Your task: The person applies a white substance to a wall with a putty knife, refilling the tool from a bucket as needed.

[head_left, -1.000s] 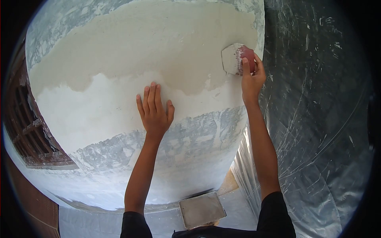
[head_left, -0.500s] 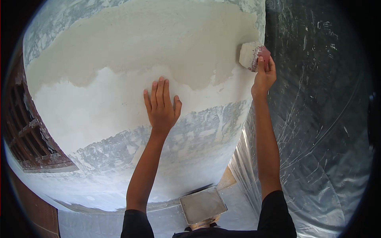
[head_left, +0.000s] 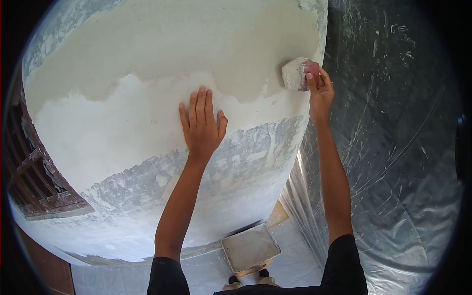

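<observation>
My right hand (head_left: 321, 98) pinches a red putty scraper (head_left: 310, 73) near the wall's right edge. Pale putty coats the scraper's left part, and its exact outline is hard to make out under the coating. My left hand (head_left: 202, 125) lies flat on the wall with fingers stretched upward, holding nothing. Both hands are by a whitewashed wall (head_left: 93, 142). A damp beige layer of putty (head_left: 172, 44) covers its upper part, with a ragged lower border above my left fingertips.
Below, by my feet, a rectangular tray of putty (head_left: 250, 247) rests on a support. Dark plastic sheeting (head_left: 393, 162) with white splashes hangs on the right. A brown wooden lattice (head_left: 37, 169) is set at the left. Clear plastic (head_left: 123, 278) covers the floor.
My right hand has moved the scraper left and slightly down, further onto the wall. My left hand stays flat on it. The view has shifted a little.
</observation>
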A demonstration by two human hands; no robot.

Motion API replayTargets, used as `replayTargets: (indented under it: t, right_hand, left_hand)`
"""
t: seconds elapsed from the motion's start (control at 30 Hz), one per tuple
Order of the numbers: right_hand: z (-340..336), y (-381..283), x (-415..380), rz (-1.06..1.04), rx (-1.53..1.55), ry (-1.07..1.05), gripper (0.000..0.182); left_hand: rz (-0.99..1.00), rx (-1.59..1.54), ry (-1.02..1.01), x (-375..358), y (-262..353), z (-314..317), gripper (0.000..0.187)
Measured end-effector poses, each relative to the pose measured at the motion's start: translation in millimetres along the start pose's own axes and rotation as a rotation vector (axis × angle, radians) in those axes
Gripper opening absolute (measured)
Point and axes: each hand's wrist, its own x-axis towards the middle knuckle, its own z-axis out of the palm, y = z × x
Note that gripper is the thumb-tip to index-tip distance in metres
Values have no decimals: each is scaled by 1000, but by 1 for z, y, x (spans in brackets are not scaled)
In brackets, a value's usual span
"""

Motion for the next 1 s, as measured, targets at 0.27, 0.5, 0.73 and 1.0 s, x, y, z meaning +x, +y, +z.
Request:
replayTargets:
  t: [0.27, 0.5, 0.73, 1.0]
  right_hand:
    - [-10, 18, 2, 24, -121, 29, 39]
    - [3, 16, -30, 21, -281, -210, 37]
    - [-19, 23, -11, 177, 40, 237, 34]
    - [1, 14, -44, 77, -293, -265, 37]
  left_hand:
    - [13, 23, -10, -4, 0, 1, 56]
    - [12, 73, -6, -5, 4, 3, 56]
    - [22, 130, -31, -12, 8, 4, 58]
    - [-12, 150, -105, -29, 23, 0, 59]
